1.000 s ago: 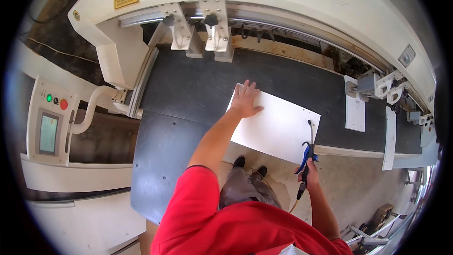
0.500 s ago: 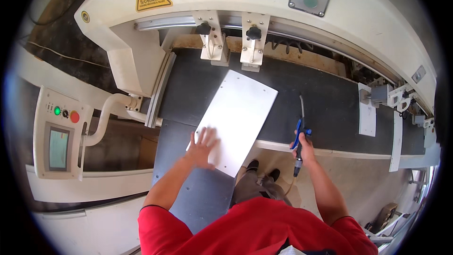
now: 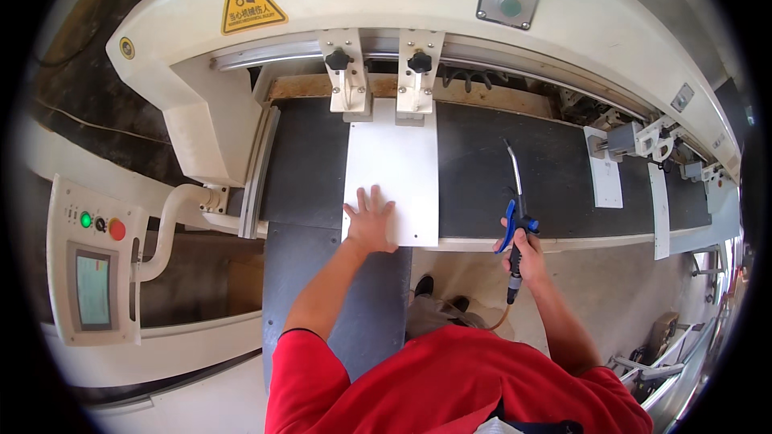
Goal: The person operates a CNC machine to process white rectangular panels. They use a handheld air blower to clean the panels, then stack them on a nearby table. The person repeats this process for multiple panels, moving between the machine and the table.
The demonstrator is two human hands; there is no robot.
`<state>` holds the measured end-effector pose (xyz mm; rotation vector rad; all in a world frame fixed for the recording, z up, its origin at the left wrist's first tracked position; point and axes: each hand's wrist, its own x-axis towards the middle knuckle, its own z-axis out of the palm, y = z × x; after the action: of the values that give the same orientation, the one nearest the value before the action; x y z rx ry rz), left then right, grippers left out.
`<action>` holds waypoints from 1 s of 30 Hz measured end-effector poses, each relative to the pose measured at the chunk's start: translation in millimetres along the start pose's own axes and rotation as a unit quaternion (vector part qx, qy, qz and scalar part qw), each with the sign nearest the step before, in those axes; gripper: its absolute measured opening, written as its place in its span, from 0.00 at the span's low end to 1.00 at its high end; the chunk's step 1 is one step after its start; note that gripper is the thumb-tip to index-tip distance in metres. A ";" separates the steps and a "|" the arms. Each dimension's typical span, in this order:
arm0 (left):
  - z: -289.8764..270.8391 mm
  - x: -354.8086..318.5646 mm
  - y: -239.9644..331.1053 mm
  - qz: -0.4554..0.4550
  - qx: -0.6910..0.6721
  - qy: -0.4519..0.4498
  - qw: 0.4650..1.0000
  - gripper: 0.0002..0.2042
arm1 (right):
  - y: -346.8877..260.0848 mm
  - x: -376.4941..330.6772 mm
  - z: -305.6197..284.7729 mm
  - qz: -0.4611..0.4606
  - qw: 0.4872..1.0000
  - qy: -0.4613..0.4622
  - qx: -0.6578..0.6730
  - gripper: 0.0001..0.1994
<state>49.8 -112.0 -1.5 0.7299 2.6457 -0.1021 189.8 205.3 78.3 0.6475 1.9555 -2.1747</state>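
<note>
A white rectangular panel (image 3: pixel 394 169) lies lengthwise on the black conveyor bed (image 3: pixel 474 177), its far end under two white hold-down brackets with black knobs (image 3: pixel 378 72). My left hand (image 3: pixel 370 221) presses flat on the panel's near end, fingers spread. My right hand (image 3: pixel 521 247) grips a blue-handled air blow gun (image 3: pixel 515 209) with a long metal nozzle pointing away over the belt, to the right of the panel.
The cream machine housing (image 3: pixel 386 0) arches over the belt, with a yellow warning triangle and a grey button box. A control box (image 3: pixel 92 265) with screen and coloured buttons stands at the left. Two white strips (image 3: pixel 603 181) lie on the belt at the right.
The view swung left along the machine. My left hand turned the white panel from crosswise to lengthwise and slid it up under the two brackets. The right hand kept holding the blow gun.
</note>
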 end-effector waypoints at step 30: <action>-11.1 21.9 -3.2 -0.022 0.042 -0.075 0.996 0.60 | -84.5 -123.8 -63.4 0.070 0.969 -0.046 -0.232 0.22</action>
<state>27.0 -102.4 0.1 0.6624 2.5278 -0.2708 281.9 257.4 202.0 0.5705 2.1817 -1.5507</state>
